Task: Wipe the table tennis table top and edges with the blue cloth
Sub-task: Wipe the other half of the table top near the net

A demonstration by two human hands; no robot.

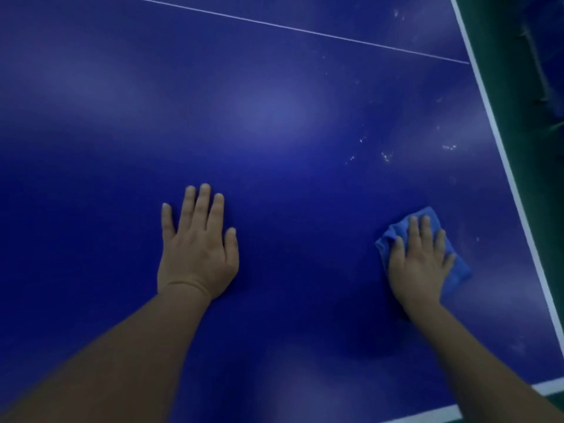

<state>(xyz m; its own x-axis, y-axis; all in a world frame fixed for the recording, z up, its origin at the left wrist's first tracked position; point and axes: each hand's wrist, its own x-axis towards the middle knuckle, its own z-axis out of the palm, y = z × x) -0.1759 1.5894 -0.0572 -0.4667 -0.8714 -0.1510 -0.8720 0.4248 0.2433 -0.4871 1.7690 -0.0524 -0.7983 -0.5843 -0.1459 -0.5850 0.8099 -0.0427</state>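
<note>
The dark blue table tennis table top (274, 117) fills the view. My left hand (197, 248) lies flat on it, palm down, fingers straight and spread, holding nothing. My right hand (419, 264) presses flat on the folded blue cloth (427, 213), which pokes out beyond the fingertips and on both sides of the hand. The cloth lies close to the table's right edge with its white border line (500, 141).
Pale dusty specks (386, 155) mark the table top beyond the cloth. A thin white centre line (290, 27) crosses the far part. The near white border (427, 418) shows at bottom right. Dark green floor (531, 87) lies past the right edge.
</note>
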